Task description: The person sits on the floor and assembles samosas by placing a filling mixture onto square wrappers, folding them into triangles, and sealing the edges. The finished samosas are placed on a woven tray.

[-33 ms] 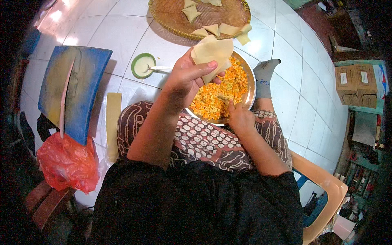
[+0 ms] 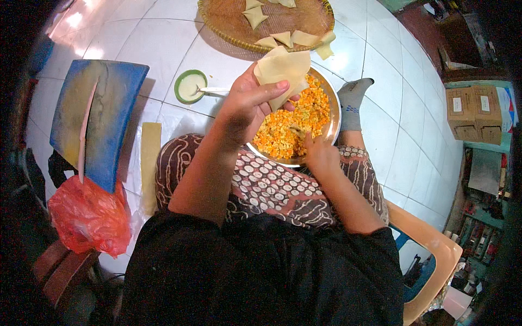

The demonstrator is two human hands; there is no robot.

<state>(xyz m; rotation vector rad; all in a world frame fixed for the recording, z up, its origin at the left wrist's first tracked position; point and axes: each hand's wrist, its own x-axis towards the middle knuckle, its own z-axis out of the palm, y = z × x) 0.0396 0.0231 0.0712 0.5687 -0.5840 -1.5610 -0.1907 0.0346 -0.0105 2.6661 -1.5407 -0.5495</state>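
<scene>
My left hand (image 2: 253,98) holds a folded, pale yellow pastry wrapper (image 2: 284,69) up over the far left rim of a metal bowl (image 2: 333,103), thumb pressed across its front. Chopped orange and yellow vegetable filling (image 2: 277,133) fills the bowl, which sits by my lap. Down at the near right side of the filling is my right hand (image 2: 322,157), slightly blurred, its fingers closed around what looks like a spoon (image 2: 297,129); most of the spoon is hidden. A small green bowl of white paste (image 2: 191,87) with a light-handled utensil (image 2: 215,89) stands left of the metal bowl.
A round woven tray (image 2: 228,33) with several folded triangular pastries (image 2: 255,17) lies beyond the bowl. To the left are a strip of wrappers (image 2: 151,163), a blue board (image 2: 122,125) and a red plastic bag (image 2: 89,217). A plastic chair (image 2: 435,244) stands at right.
My right hand has shifted very slightly at the filling and is more blurred. The left hand and the wrapper look unchanged.
</scene>
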